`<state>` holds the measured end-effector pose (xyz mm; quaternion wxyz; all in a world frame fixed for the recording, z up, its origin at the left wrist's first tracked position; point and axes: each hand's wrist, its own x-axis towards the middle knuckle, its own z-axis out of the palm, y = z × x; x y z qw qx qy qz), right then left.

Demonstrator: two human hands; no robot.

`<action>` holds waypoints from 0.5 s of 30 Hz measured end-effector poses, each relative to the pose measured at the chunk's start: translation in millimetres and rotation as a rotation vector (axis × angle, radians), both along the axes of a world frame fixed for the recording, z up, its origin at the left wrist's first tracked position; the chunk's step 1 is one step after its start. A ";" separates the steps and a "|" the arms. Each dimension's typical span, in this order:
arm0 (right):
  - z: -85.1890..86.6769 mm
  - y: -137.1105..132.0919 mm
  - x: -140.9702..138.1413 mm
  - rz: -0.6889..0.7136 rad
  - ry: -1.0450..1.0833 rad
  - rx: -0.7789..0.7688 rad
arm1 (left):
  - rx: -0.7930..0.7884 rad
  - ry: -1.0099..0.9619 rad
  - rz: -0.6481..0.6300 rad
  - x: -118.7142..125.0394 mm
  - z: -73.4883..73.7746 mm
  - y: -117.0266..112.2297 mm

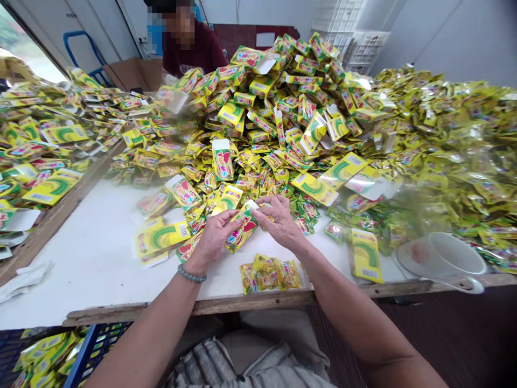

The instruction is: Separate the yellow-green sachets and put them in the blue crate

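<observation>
Both my hands are on one small yellow and green candy box [244, 229] above the white table. My left hand [216, 237], with a beaded bracelet at the wrist, pinches the box's left side. At its upper end, the fingers of my right hand [278, 218] close around the white flap; whether they also hold a sachet is hidden. Just below the box lie several yellow candy sachets [269, 274] near the table's edge. Flat yellow boxes [163, 237] rest left of my left hand, and another yellow box [365, 256] lies right of my right forearm.
A tall heap of candy boxes [278, 91] rises at the back, with a sachet pile [452, 145] on the right. A clear plastic jug [442, 261] stands at the right edge. A wooden strip [60, 207] borders more boxes. Behind the heap is a person [197, 51].
</observation>
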<state>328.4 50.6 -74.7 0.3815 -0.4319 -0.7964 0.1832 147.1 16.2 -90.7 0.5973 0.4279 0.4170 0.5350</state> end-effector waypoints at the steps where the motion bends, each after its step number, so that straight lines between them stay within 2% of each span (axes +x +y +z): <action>1: 0.9 0.2 0.7 -0.020 0.020 0.021 | -0.004 -0.009 -0.004 0.7 1.5 -0.5; 4: 1.8 -0.3 0.3 -0.047 0.050 0.084 | -0.014 -0.051 0.001 2.4 5.4 -1.7; 6: 0.7 -2.2 -2.4 0.016 0.012 0.085 | -0.025 -0.083 0.001 2.2 6.7 -2.4; 11: 1.1 -6.6 -5.7 0.196 -0.099 -0.022 | -0.039 -0.087 -0.030 -0.3 8.7 -3.5; 15: 5.9 -6.4 -3.0 0.218 -0.094 -0.106 | -0.053 -0.058 -0.068 1.9 8.5 -3.4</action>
